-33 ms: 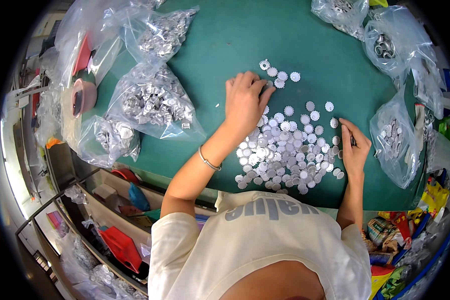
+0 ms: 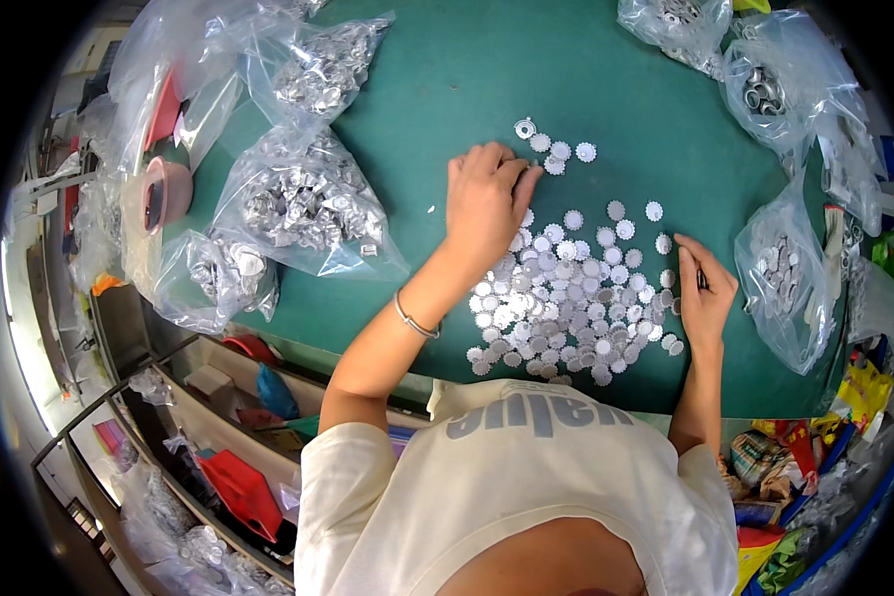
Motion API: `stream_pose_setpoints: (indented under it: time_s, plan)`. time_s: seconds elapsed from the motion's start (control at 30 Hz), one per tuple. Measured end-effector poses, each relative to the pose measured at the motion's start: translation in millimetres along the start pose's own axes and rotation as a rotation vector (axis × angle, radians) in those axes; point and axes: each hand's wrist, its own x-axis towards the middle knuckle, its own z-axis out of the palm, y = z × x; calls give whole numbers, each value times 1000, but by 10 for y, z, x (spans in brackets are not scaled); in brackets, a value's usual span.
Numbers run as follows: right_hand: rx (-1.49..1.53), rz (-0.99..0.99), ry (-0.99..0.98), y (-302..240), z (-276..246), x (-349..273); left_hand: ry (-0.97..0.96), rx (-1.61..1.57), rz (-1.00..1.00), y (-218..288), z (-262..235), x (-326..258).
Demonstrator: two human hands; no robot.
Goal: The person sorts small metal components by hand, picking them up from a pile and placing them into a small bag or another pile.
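A heap of small silvery discs with toothed edges [image 2: 566, 298] is spread over the green tabletop in front of me. Beyond it, several more such discs [image 2: 560, 151] form a loose group, with an open ring-like piece [image 2: 524, 128] at its far left. My left hand [image 2: 485, 204] is beside that group, fingers curled down and thumb close to the index finger; what they pinch is hidden. At the heap's right edge, my right hand [image 2: 705, 293] is partly closed round a small dark object [image 2: 702, 280]. Its outstretched index fingertip is close to a single disc [image 2: 664, 243].
Clear plastic bags of metal parts [image 2: 313, 204] line the table's left side, near a pink tub [image 2: 169, 191]. More bags [image 2: 790, 273] lie along the right. Below the left edge, an open drawer [image 2: 219, 387] and a red bin [image 2: 240, 492] show.
The thumb of my left hand has shifted slightly up and to the left, closer to its index finger. My right hand and the discs look the same.
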Motion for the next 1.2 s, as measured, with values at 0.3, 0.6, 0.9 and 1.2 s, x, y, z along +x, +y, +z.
stream_pose_setpoints:
  time_s: [0.3, 0.6, 0.9, 1.2]
  plan:
    - [-10, 14, 18, 34, -22, 8, 4, -92, -240, -66, -58, 31]
    - [12, 48, 25, 55, -41, 30, -236, -6, -14, 126, -130, -33]
    - [8, 45, 41, 86, -45, 49, -231, -222, -259, 142, -127, 93]
    - [23, 70, 50, 35, -53, 46, -35, -38, -165, -89, 120, 371]
